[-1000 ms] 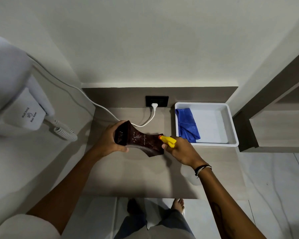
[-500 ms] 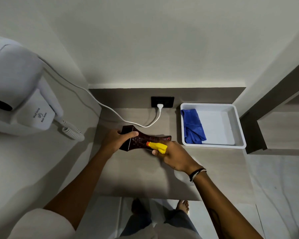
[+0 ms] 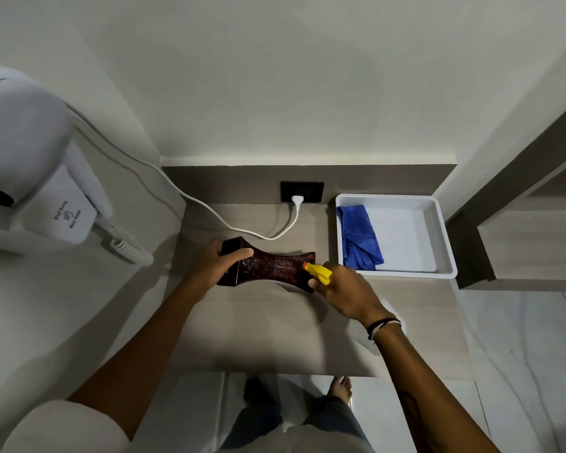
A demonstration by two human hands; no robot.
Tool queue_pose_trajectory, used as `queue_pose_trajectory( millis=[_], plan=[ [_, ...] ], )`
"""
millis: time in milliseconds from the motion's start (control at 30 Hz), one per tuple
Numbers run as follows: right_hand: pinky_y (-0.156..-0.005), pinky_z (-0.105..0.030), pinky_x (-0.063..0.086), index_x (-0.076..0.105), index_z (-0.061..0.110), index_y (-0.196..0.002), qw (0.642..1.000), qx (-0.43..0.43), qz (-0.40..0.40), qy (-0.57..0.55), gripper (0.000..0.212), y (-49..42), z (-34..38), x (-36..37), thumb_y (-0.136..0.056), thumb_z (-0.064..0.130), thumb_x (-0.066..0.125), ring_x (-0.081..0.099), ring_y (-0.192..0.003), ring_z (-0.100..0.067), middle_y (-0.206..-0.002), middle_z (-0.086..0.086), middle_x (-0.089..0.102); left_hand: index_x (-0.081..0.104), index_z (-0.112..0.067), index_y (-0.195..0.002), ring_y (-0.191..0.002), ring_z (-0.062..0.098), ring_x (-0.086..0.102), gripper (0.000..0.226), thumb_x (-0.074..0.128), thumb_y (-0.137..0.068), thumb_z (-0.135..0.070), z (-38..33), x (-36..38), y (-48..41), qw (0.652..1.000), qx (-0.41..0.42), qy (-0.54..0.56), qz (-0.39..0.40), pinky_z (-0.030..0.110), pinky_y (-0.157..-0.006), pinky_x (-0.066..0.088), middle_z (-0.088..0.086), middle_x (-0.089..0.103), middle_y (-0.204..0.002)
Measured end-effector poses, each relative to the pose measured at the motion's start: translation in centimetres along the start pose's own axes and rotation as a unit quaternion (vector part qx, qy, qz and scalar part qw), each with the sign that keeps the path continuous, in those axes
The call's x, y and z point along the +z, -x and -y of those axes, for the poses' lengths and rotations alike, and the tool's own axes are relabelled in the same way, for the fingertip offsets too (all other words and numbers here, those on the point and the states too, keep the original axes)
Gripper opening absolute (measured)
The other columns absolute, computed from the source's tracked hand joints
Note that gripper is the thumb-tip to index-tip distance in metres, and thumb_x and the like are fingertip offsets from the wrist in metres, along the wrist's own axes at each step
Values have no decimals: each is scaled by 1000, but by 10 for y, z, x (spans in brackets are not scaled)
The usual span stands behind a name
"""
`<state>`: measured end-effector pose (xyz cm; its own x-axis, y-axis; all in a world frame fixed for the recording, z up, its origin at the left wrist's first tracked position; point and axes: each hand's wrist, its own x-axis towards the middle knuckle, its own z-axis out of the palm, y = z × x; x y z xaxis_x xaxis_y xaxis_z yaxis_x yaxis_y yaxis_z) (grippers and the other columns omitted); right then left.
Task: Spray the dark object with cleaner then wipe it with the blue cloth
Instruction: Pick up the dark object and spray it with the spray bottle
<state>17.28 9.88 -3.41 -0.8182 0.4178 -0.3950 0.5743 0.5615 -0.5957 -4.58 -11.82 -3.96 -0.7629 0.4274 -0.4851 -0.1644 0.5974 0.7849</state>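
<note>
The dark object (image 3: 272,268), a glossy dark-red waisted block, lies lengthwise above the counter's middle. My left hand (image 3: 214,268) grips its left end, thumb across the top. My right hand (image 3: 343,292) holds a spray bottle; its yellow nozzle (image 3: 319,273) with an orange tip points at the object's right end. The bottle's pale body (image 3: 391,325) shows partly under my wrist. The blue cloth (image 3: 358,237) lies crumpled in the left side of a white tray (image 3: 438,237) at the back right.
A white cable (image 3: 209,212) runs from the wall-mounted hair dryer (image 3: 30,178) to a black socket (image 3: 303,191) behind the object. Wooden shelving (image 3: 520,243) stands to the right of the tray. The counter's front edge (image 3: 275,372) is near my feet.
The dark object has been turned to lie flatter, its broad face up. My right hand with the sprayer shifted back toward the object's right end.
</note>
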Motion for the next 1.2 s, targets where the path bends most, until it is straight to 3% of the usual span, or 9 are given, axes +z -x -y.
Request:
queue_pose_trajectory(
  millis=[133,300,367,433,500,633,800,1100,1200],
  plan=[
    [-62,-31,39,66,15,-107,1000,-5,-14,-27,31,3,-8,-2,-103,46,67,60,-79,-25,-87,-1,65,44,-52,-155,-137,31,58,98,84,-66,-58,2,0,-1,996,48,-63,29,55,-117,49,8,54,-154],
    [-68,-28,42,70,17,-122,998,-38,-3,-52,31,6,-8,-1,-105,43,66,62,-82,-19,-91,4,65,48,-43,-152,-139,26,56,120,104,-47,-51,5,1,2,986,115,-112,48,53,-117,49,3,57,-150],
    [-63,-24,41,66,24,-110,997,-47,-4,-55,21,8,-6,1,-104,44,66,60,-75,-14,-83,11,62,50,-40,-152,-139,26,56,125,107,-41,-46,4,0,2,981,130,-134,45,54,-116,50,3,59,-149],
    [-64,-25,45,65,23,-105,996,-59,3,-63,22,9,-4,3,-103,45,67,63,-75,-11,-83,13,66,59,-35,-144,-129,24,64,113,105,-41,-50,2,-1,1,974,143,-173,17,52,-109,54,0,68,-138],
    [-79,-38,58,71,19,-127,995,-76,8,-63,36,11,2,2,-104,46,66,73,-92,-21,-105,0,79,72,-32,-121,-108,18,73,87,98,-45,-65,-4,-1,2,968,130,-212,-21,47,-97,61,-7,78,-115],
    [-93,-44,61,66,24,-142,991,-117,1,-59,44,15,20,1,-105,49,62,74,-111,-27,-128,-5,78,76,-26,-80,-79,17,78,71,78,-50,-91,-19,4,9,982,-4,-174,-71,41,-82,65,-7,79,-79],
    [-89,-45,60,66,24,-130,992,-123,3,-21,37,16,40,17,-104,50,62,72,-110,-35,-125,-8,77,73,-21,-84,-80,21,73,84,72,-49,-97,-28,9,14,978,-57,-169,-108,40,-81,62,0,75,-85],
    [-95,-48,61,62,24,-146,999,-38,6,28,49,7,13,13,-106,51,58,72,-113,-37,-132,-12,75,60,-31,-75,-80,17,70,77,71,-43,-100,-43,11,21,977,-67,-180,-90,36,-76,58,-3,72,-87],
    [-81,-39,55,65,18,-132,1000,-7,11,-2,40,5,-5,6,-103,46,65,72,-105,-35,-117,-9,74,72,-27,-81,-81,20,77,78,76,-45,-96,-45,15,19,981,-49,-167,-88,43,-84,64,-2,78,-86]
  ],
)
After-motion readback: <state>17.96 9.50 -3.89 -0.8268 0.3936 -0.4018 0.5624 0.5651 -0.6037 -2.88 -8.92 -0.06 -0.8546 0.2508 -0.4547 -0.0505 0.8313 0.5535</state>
